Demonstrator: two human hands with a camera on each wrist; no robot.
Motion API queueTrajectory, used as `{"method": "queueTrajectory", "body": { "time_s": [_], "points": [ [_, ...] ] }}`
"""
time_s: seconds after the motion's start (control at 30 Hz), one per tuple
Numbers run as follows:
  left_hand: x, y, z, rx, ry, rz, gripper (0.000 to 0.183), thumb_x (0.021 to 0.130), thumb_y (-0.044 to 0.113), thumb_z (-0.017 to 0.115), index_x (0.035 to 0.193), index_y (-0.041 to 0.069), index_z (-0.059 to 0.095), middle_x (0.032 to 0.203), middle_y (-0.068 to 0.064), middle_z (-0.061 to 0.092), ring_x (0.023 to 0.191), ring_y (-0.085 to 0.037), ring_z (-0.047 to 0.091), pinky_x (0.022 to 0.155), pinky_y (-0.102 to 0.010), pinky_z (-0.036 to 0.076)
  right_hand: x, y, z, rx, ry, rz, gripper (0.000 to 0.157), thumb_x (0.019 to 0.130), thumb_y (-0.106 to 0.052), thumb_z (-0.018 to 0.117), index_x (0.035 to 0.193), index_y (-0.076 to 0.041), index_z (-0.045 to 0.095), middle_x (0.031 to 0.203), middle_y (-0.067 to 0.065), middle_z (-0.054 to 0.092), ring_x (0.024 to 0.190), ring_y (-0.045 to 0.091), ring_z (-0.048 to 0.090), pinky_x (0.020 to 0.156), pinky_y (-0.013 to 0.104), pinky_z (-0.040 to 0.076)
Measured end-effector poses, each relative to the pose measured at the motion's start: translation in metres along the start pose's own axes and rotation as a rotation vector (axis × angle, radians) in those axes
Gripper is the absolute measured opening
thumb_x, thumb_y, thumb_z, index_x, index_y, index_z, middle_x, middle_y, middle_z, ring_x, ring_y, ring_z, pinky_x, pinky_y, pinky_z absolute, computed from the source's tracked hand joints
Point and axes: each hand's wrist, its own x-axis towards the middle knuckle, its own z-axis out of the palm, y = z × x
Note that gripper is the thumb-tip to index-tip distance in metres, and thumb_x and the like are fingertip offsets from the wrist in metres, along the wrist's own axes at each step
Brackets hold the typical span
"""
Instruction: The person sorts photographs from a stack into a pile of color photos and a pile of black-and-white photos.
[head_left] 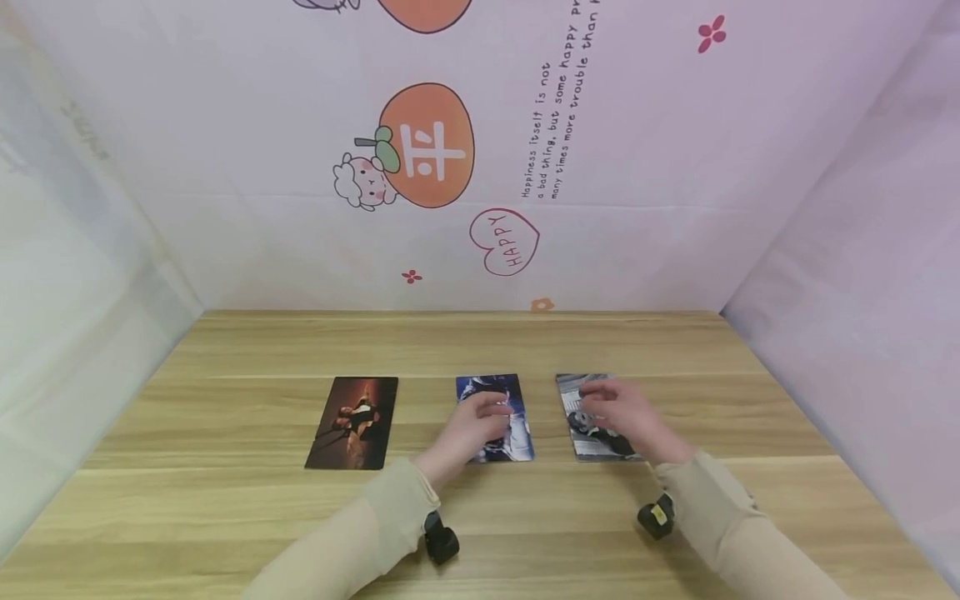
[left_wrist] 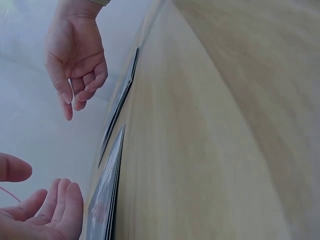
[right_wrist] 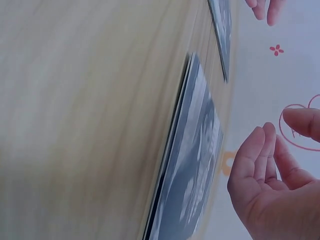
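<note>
Three picture cards lie in a row on the wooden table; the wrist views show layered edges on two of them. Over the blue-and-white card (head_left: 517, 433) in the middle is my left hand (head_left: 480, 423), its fingers relaxed and gripping nothing. My right hand (head_left: 626, 417) hovers above the black-and-white card (head_left: 588, 446) on the right, thumb apart from the loosely bent fingers. In the right wrist view, a gap separates this hand (right_wrist: 272, 185) from the card (right_wrist: 192, 165). The dark reddish card (head_left: 354, 425) on the left is touched by neither hand.
The wooden table (head_left: 247, 358) ends at a white printed backdrop (head_left: 637, 242) behind, with pale sheets (head_left: 862, 275) at both sides. Small black cameras (head_left: 441, 542) are strapped at both wrists, below the sleeve cuffs.
</note>
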Motion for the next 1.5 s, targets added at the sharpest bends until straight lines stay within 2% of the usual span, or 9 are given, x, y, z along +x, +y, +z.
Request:
{"method": "queueTrajectory", "body": {
  "time_s": [0.13,0.33,0.5,0.7,0.93,1.1,1.5],
  "points": [
    [-0.003,0.002,-0.009,0.034,0.009,-0.005,0.042,0.092,0.003,0.052,0.130,-0.012,0.043,0.123,-0.029,0.056,0.111,-0.038,0.058,0.092,-0.039,0.053,0.001,-0.005,0.007,0.016,-0.016,0.018,0.041,0.094,-0.009,0.053,0.130,0.009,0.047,0.113,0.021,0.058,0.104,0.029,0.058,0.091,0.041,0.053],
    [-0.008,0.002,-0.026,0.055,0.020,-0.020,0.043,0.092,0.002,0.050,0.132,-0.012,0.041,0.126,-0.030,0.054,0.113,-0.039,0.056,0.092,-0.040,0.053,0.004,-0.011,0.019,0.076,-0.098,0.027,0.042,0.096,-0.006,0.049,0.133,0.011,0.041,0.122,0.028,0.052,0.109,0.033,0.057,0.092,0.042,0.053],
    [-0.009,-0.002,-0.037,0.077,0.080,-0.047,0.045,0.091,0.001,0.050,0.134,-0.011,0.042,0.129,-0.031,0.052,0.112,-0.039,0.056,0.089,-0.039,0.054,0.006,-0.017,0.028,0.133,-0.147,0.043,0.044,0.096,-0.005,0.046,0.137,0.010,0.037,0.128,0.031,0.045,0.113,0.037,0.054,0.093,0.044,0.052],
    [-0.010,-0.003,-0.047,0.078,0.122,-0.073,0.046,0.090,0.001,0.049,0.133,-0.011,0.042,0.130,-0.031,0.050,0.116,-0.041,0.053,0.095,-0.043,0.051,0.007,-0.021,0.035,0.137,-0.170,0.064,0.045,0.096,-0.005,0.046,0.139,0.007,0.037,0.133,0.029,0.044,0.119,0.038,0.050,0.095,0.044,0.051],
    [-0.014,-0.002,-0.055,0.078,0.137,-0.081,0.045,0.092,0.002,0.048,0.133,-0.013,0.040,0.130,-0.033,0.047,0.117,-0.043,0.051,0.093,-0.044,0.052,0.010,-0.025,0.041,0.156,-0.181,0.075,0.045,0.097,-0.006,0.045,0.139,0.006,0.035,0.139,0.029,0.039,0.127,0.041,0.043,0.098,0.043,0.049],
    [-0.014,-0.002,-0.058,0.056,0.131,-0.107,0.043,0.094,0.001,0.048,0.134,-0.011,0.040,0.134,-0.032,0.044,0.123,-0.044,0.047,0.095,-0.044,0.051,0.013,-0.025,0.044,0.166,-0.178,0.073,0.046,0.096,-0.005,0.047,0.139,0.006,0.036,0.139,0.028,0.040,0.126,0.041,0.044,0.099,0.044,0.048],
    [-0.010,-0.003,-0.061,0.080,0.112,-0.164,0.045,0.095,0.006,0.048,0.136,-0.009,0.039,0.136,-0.032,0.044,0.123,-0.042,0.048,0.097,-0.042,0.049,0.019,-0.024,0.050,0.167,-0.215,0.070,0.048,0.094,-0.005,0.049,0.137,0.009,0.035,0.137,0.029,0.041,0.126,0.040,0.045,0.098,0.044,0.049]
  ]
}}
